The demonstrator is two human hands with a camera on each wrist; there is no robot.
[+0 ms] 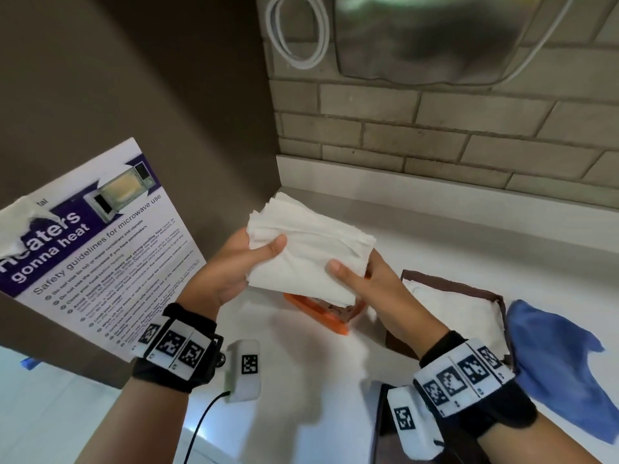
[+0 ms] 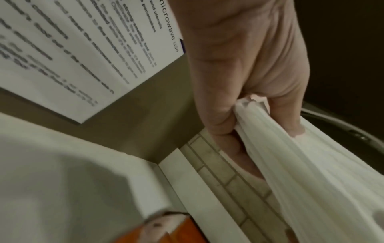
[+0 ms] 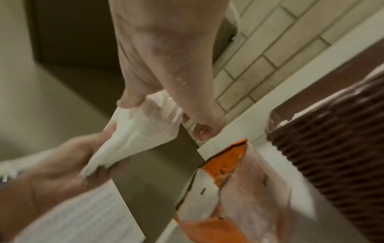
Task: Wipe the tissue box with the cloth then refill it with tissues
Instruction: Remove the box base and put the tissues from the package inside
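Observation:
Both hands hold a thick stack of white tissues [image 1: 308, 249] in the air above the counter. My left hand [image 1: 244, 262] grips its left edge, thumb on top; the left wrist view shows the fingers pinching the stack of tissues [image 2: 290, 156]. My right hand [image 1: 361, 279] grips the right edge, thumb on top, and pinches the tissues [image 3: 143, 131]. Under the stack lies an opened orange tissue packet [image 1: 321, 313], also the orange packet [image 3: 228, 189]. The brown woven tissue box [image 1: 469, 296] stands right of it with white tissues inside. A blue cloth [image 1: 562, 356] lies crumpled at the far right.
A microwave safety poster [image 1: 100, 249] hangs on the brown panel at left. A brick-tiled wall [image 1: 435, 135] runs behind the white counter [image 1: 318, 380]. A metal wall-mounted unit [image 1: 435, 38] and a white cable loop [image 1: 298, 31] hang above.

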